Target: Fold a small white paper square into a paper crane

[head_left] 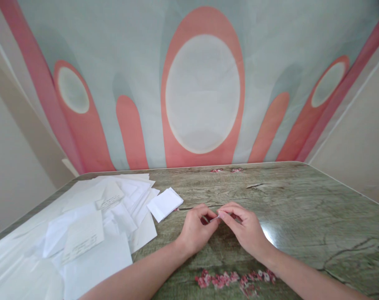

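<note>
The left hand (pixel 196 230) and right hand (pixel 246 228), fingers (pixel 227 218) clamped on a thin white papery strip (pixel 214 218), meet above the wood-grained surface (pixel 295 200) near a rectangular white paper stack (pixel 165 204).

Soft, even light puts a white glare on the tabletop (pixel 305 216); details look hazy, edges stretched.

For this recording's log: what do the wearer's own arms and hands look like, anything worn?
Left hand and right hand are ungloved. Left forearm and right forearm show no sleeves, watch or bracelet. I see no rings; nail details are too small to tell.
</note>
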A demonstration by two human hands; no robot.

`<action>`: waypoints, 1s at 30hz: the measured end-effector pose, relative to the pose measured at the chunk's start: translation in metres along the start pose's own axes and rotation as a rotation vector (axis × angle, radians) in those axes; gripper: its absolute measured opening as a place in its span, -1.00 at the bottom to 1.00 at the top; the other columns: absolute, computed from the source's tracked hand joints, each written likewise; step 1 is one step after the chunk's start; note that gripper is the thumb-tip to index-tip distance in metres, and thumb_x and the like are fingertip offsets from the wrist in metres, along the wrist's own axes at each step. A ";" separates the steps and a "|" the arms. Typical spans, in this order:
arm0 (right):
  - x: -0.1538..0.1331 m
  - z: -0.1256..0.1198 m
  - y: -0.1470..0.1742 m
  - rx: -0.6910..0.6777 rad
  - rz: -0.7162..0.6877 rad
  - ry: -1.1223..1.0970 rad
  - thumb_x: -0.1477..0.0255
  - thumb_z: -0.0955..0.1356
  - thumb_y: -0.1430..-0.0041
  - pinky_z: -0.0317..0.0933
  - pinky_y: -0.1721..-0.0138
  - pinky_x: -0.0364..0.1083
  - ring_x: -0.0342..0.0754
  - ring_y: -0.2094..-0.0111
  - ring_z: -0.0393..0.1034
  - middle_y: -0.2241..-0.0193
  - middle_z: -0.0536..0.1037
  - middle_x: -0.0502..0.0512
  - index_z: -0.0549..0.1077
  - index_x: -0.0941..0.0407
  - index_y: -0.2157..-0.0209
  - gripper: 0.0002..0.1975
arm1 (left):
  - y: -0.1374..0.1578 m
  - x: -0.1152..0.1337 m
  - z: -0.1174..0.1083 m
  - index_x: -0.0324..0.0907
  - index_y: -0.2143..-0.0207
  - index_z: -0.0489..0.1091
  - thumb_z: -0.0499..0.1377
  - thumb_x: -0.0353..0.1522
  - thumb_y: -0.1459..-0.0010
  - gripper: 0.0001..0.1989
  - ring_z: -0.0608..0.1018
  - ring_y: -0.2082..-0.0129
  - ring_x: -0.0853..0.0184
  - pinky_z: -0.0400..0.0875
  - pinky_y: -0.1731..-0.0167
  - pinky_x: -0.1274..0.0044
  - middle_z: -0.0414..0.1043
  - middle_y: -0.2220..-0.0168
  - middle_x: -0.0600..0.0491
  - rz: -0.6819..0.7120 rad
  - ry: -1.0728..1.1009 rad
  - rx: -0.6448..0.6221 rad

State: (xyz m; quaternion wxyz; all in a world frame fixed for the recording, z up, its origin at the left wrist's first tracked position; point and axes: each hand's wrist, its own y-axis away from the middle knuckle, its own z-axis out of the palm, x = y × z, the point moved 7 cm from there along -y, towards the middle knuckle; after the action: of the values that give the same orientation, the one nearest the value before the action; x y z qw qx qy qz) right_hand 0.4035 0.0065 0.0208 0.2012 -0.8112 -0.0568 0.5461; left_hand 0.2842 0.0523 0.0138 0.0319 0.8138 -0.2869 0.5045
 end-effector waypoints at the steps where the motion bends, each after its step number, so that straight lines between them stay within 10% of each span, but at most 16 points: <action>1: 0.001 0.000 0.000 -0.003 0.003 -0.003 0.37 0.29 -0.14 0.21 0.29 -0.09 -0.05 0.34 0.37 0.42 0.49 0.07 0.49 0.11 0.44 -0.82 | 0.000 0.000 0.000 -0.24 0.56 0.40 0.13 -0.33 -0.05 -0.80 0.38 0.51 0.43 0.23 0.50 0.62 0.34 0.53 0.08 -0.003 0.003 -0.005; 30: 0.011 0.005 -0.004 -0.073 0.064 -0.048 0.33 0.31 -0.11 0.24 0.29 -0.12 -0.06 0.33 0.38 0.38 0.49 0.05 0.46 0.12 0.38 -0.83 | -0.003 -0.019 0.007 -0.28 0.44 0.49 0.17 -0.19 -0.01 -0.70 0.42 0.52 0.39 0.29 0.49 0.60 0.45 0.50 0.03 -0.145 0.273 -0.084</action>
State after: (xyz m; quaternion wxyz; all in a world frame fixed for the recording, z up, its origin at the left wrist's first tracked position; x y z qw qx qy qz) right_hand 0.4036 0.0148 0.0113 0.1524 -0.8060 -0.0558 0.5693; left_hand 0.2853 0.0609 -0.0045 0.1409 0.7541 -0.2411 0.5944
